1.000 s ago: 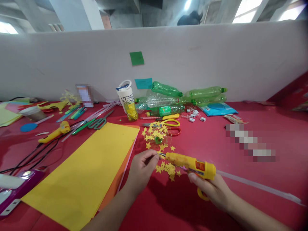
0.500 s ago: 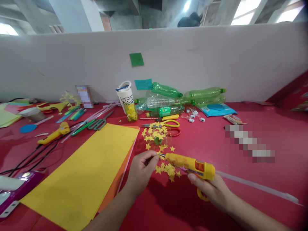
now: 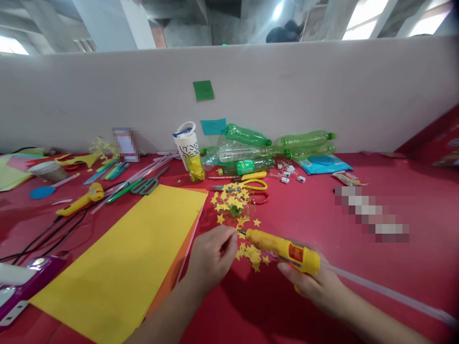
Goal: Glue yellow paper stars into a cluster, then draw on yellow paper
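Note:
My right hand (image 3: 315, 284) grips a yellow hot glue gun (image 3: 276, 246), and a long translucent glue stick (image 3: 387, 288) trails out of its back end. The gun's metal nozzle reaches the fingertips of my left hand (image 3: 215, 255). Thumb and forefinger there are pinched on what looks like a small yellow paper star, of which only a sliver shows. Loose yellow stars (image 3: 253, 255) lie in a pile under the nozzle. More stars (image 3: 229, 196) are spread on and around a clear cut bottle piece with a green cap (image 3: 234, 210).
Yellow paper sheets (image 3: 122, 258) lie left of my hands, beside a second glue gun (image 3: 82, 200), its cords and a purple power strip (image 3: 32, 286). Scissors (image 3: 256, 184), a cutter (image 3: 254, 176), green bottles (image 3: 247, 134) and a white cup (image 3: 188, 150) stand or lie along the partition (image 3: 143, 95).
The glue gun's back end and my right hand have shifted slightly, swinging the glue stick lower. My left hand has turned a little, with the nozzle still at its fingertips.

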`<state>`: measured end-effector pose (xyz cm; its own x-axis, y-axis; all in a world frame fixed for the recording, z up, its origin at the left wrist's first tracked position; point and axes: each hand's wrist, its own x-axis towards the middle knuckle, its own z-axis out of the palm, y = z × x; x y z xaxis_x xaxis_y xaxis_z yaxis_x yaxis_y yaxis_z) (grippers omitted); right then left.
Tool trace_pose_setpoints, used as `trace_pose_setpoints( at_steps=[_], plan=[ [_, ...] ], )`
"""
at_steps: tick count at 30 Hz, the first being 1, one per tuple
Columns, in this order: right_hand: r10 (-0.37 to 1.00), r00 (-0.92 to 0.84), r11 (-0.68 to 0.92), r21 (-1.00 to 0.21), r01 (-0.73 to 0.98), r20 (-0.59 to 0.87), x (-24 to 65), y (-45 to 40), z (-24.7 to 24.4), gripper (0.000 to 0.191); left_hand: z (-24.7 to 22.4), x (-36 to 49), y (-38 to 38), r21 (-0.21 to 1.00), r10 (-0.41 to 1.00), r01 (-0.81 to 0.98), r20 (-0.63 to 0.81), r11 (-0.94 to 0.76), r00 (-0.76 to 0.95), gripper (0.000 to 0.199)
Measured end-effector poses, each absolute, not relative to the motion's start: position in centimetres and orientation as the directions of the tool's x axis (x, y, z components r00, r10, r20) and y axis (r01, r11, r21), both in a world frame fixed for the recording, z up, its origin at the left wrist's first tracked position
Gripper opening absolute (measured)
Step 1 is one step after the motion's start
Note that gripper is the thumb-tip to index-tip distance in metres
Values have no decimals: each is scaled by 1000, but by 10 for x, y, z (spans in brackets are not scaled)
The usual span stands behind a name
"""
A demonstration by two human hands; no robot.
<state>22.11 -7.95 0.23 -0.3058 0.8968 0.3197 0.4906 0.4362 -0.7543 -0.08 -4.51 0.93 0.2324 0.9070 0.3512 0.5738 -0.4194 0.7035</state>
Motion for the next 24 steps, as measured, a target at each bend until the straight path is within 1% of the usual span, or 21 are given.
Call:
trace_pose_setpoints(
  at_steps=[2,3,5,7,9,10,12,14,17,19,21,24],
  plan=[
    [872,-315,489,-697,525,375,221,-79,8,16,9,-3,-46,634,883,620,394,-462,255,16],
    [854,-341,520,-672,527,393,221,-77,13,16,9,-3,-46,631,880,621,406,-465,247,15],
    [833,-362,553,-654,515,419,223,-71,22,14,10,-4,-47,685,894,582,399,-439,204,14],
    [859,-285,509,-647,568,426,229,-63,29,10,12,-3,-47,775,924,505,343,-380,169,16],
    [897,-219,425,-612,667,385,239,-51,29,10,14,-2,-48,850,949,423,262,-312,174,20],
    [913,-230,393,-582,712,336,246,-45,27,7,15,-1,-48,877,956,389,224,-282,188,22],
    [926,-310,376,-529,760,213,258,-34,19,2,17,0,-49,913,962,333,170,-235,213,23],
    [924,-366,373,-497,784,115,269,-25,9,12,18,1,-50,939,965,285,130,-194,228,24],
    [905,-418,402,-471,785,77,278,-18,1,28,18,1,-51,968,969,222,64,-118,239,24],
    [887,-456,438,-434,787,68,278,-18,3,30,18,0,-50,982,969,179,14,-60,247,23],
    [872,-479,480,-370,795,101,274,-21,11,27,16,0,-48,993,965,120,-34,2,262,23],
    [833,-487,550,-296,780,263,256,-30,30,18,12,-1,-45,994,950,3,-109,113,291,21]
  ],
)
